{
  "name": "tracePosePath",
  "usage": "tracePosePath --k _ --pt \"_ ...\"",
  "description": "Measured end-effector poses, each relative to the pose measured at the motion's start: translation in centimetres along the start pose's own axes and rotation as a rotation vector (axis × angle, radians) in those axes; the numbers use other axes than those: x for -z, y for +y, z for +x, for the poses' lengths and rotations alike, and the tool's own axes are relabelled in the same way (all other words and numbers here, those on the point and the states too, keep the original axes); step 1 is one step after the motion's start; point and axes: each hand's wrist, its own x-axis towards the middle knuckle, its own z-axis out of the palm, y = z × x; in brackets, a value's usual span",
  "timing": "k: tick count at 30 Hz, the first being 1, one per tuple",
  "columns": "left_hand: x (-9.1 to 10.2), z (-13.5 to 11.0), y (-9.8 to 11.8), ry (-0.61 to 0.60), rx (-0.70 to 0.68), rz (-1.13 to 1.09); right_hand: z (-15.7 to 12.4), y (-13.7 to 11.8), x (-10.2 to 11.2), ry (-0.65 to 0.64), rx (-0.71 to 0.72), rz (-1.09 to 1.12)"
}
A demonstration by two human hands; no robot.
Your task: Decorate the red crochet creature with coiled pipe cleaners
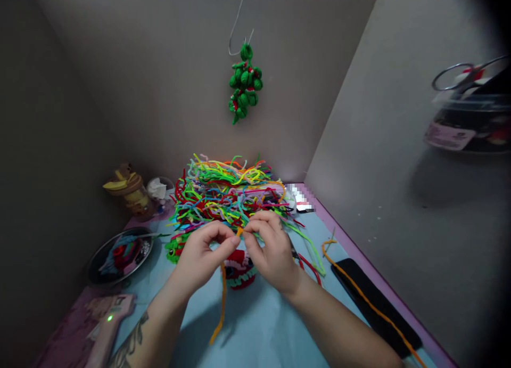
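Between the fingertips of both hands is a short length of orange yarn [239, 232]. My left hand [207, 248] pinches it with thumb and index finger, and its loose tail [222, 309] hangs down toward the table. My right hand [272, 248] is closed at the other side of the same piece, fingertips pressed together. Just behind and below the hands sits a red crocheted piece [240, 277] with a pale green edge, partly covered by them. A green crocheted figure [172, 251] with an eye lies left of my left hand.
A big heap of multicoloured yarn ends [231, 192] fills the back. A metal bowl [98, 264] and a pink device [114, 325] with a green light are left. A black phone [375, 309] lies right under an orange strand [359, 291]. Green crocheted pieces [245, 86] hang from a wire.
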Motion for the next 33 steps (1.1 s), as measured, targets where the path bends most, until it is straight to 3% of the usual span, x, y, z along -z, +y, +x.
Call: tracePosePath --k 11,15,18,22,25,28,33 --pt "0.3 -0.3 0.0 0.038 -0.052 0.043 0.6 -0.7 -0.3 -0.260 -0.834 1.077" --pt "0.4 -0.2 0.1 0.048 -0.093 0.075 0.6 -0.4 -0.3 -0.390 -0.997 1.198" --pt "0.3 -0.2 0.1 0.063 -0.043 0.063 0.5 -0.1 -0.3 -0.271 -0.828 0.894" --pt "0.1 -0.1 -0.3 0.073 0.095 -0.100 0.2 -0.1 -0.1 0.019 -0.257 0.155" --pt "0.1 -0.1 -0.7 0.052 0.153 -0.246 -0.2 -0.2 0.0 0.093 0.047 -0.163" --pt "-0.1 -0.1 -0.8 0.008 0.181 -0.329 -0.4 -0.3 -0.1 0.113 0.158 -0.266" --pt "-0.3 -0.2 -0.5 -0.053 0.206 -0.366 -0.4 0.0 -0.1 0.123 0.198 -0.277"
